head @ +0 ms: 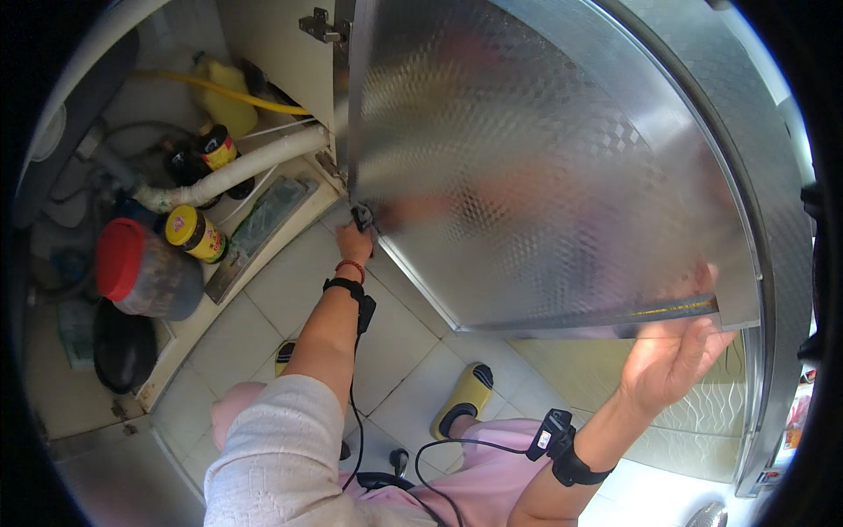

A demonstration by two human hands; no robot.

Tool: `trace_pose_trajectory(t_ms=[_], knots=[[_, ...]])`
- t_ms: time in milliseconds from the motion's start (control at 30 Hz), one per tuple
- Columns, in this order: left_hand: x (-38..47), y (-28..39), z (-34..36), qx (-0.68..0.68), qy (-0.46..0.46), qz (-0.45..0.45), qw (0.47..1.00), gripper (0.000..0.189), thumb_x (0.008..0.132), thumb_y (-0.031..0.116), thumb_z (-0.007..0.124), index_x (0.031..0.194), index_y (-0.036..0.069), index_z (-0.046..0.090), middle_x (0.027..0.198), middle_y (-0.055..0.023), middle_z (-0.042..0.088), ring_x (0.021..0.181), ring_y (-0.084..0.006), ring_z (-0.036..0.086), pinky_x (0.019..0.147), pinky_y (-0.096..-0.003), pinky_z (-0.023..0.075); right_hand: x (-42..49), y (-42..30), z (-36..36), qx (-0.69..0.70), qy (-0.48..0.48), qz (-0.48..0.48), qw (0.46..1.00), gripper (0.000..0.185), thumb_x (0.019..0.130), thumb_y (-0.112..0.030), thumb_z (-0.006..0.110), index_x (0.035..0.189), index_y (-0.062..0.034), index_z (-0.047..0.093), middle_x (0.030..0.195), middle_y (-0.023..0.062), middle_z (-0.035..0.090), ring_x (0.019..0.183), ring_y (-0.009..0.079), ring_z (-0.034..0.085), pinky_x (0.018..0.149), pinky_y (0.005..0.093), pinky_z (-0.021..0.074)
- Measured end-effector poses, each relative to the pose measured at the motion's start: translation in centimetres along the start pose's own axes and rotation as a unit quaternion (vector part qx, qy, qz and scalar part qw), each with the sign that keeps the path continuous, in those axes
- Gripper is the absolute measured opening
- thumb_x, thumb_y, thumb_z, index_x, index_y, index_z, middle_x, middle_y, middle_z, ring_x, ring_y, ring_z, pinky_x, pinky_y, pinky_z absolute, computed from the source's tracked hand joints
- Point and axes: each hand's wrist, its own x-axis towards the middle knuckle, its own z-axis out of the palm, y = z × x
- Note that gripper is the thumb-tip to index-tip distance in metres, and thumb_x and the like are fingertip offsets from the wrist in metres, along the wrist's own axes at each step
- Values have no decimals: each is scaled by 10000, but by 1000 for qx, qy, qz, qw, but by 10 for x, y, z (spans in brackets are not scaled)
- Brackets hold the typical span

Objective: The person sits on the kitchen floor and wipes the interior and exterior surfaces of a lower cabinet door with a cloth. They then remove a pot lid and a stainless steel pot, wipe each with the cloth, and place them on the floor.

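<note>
A patterned metal cabinet door (553, 171) stands open before me. My left hand (355, 242) is closed around a small black-and-grey object (362, 216) at the door's lower hinge-side corner. The fingers hide most of that object, so its kind is unclear. At the door's lower right, my right hand (678, 359) holds the edge, beside a dark strip with a yellow line (672, 309). Part of its fingers is hard to make out against the reflections.
The open cabinet at left contains a white drain pipe (244, 168), a red-lidded jar (151, 270), a yellow-lidded jar (196, 234), dark bottles (220, 148) and a black bowl (125, 346). A metal hinge (321, 26) projects above. My slippered foot (464, 398) rests on floor tiles (388, 349).
</note>
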Motion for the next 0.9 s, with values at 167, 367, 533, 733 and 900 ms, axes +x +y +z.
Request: trace_pose_trajectory(t_ms=[167, 367, 533, 733, 900], knots=[[1, -20, 31, -168, -23, -125, 978, 314, 887, 74, 641, 1186, -22, 623, 1176, -227, 586, 1050, -387, 580, 947, -423, 466, 1, 1, -1, -13, 5, -4, 1000, 587, 928, -259, 659, 1410, -84, 373, 1353, 145, 549, 1324, 293, 450, 1145, 497, 305], [-32, 44, 2, -475, 33, -122, 871, 392, 907, -39, 560, 1298, -19, 559, 1222, -135, 586, 1107, -247, 577, 951, -333, 439, 2, 0, 1, 22, 5, 3, 1000, 557, 937, -198, 639, 1409, -71, 372, 1350, 161, 549, 1329, 285, 448, 1147, 483, 301], [-68, 88, -25, -457, 3, -90, 885, 451, 873, -93, 530, 1311, 15, 526, 1223, -92, 564, 1108, -223, 559, 968, -333, 432, 3, 2, 6, 50, 11, -8, 999, 530, 934, -130, 624, 1400, -44, 385, 1348, 171, 544, 1322, 266, 448, 1148, 454, 295], [-139, 107, -12, -334, -19, 117, 935, 430, 750, -122, 540, 1142, 52, 563, 1132, -124, 550, 1079, -290, 548, 942, -339, 440, 7, 0, 11, 21, 12, -15, 1000, 475, 966, -113, 576, 1402, -47, 401, 1369, 155, 530, 1324, 243, 439, 1153, 432, 284], [-214, 112, 5, -289, -228, 297, 881, 311, 739, -97, 582, 1006, 50, 643, 1036, -122, 587, 1033, -323, 570, 898, -352, 458, 7, -1, 14, 29, 26, -4, 999, 507, 923, -88, 629, 1376, -26, 409, 1346, 136, 542, 1291, 208, 456, 1107, 385, 312]])
